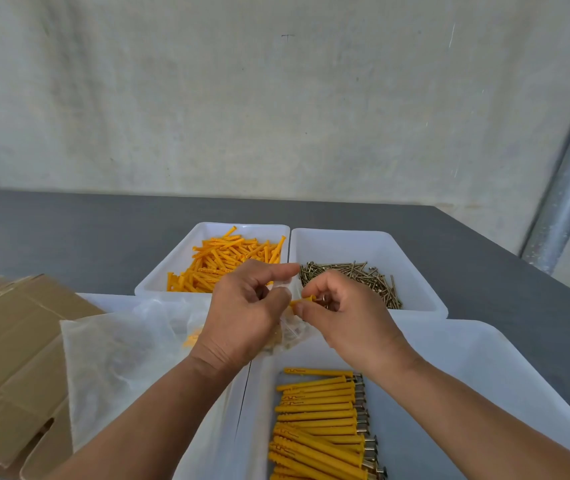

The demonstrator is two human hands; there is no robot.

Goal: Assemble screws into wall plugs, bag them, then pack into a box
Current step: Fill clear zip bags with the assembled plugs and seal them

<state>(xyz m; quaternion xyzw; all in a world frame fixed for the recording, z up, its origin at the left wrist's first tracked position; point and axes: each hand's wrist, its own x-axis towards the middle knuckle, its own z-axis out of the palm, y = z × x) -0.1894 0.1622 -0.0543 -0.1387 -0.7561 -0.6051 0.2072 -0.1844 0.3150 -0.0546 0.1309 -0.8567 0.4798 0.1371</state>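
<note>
Bagging step, by my reading.

**Hands.** My left hand (242,317) pinches the mouth of a small clear bag (290,327). Thumb and fingers are curled on the film so the opening faces my right. My right hand (342,313) grasps one assembled plug (302,302) between thumb and fingers. The orange tip points at the bag mouth and the screw head sits back towards my palm. The tip is at the opening; whether it is inside I cannot tell. Both hands work above the gap between the trays, probably so a dropped piece lands in one.

**Layout.**
- Loose plugs (221,261) lie in the far left tray (158,282).
- Screws (349,275) lie in the far right tray (345,244), touching it side by side.
- Assembled pieces (321,420) lie in the near right tray (484,358), directly under my right arm for a short reach.
- Spare bags (120,358) lie just left of them.
- Flat cardboard boxes (9,341) wait at the far left on the grey table (68,230), untouched.

**Materials.**
- Plugs: slim orange moulded plastic with slotted sides. The assembled ones are laid roughly parallel, metal heads to the right.
- Screws: thin, brassy, in a tangled heap.
- Trays: smooth white plastic.
- Bags: thin cloudy film, crumpled and limp, likely to collapse unless held open.
- Cardboard: matte brown, with a cut hand slot.
</note>
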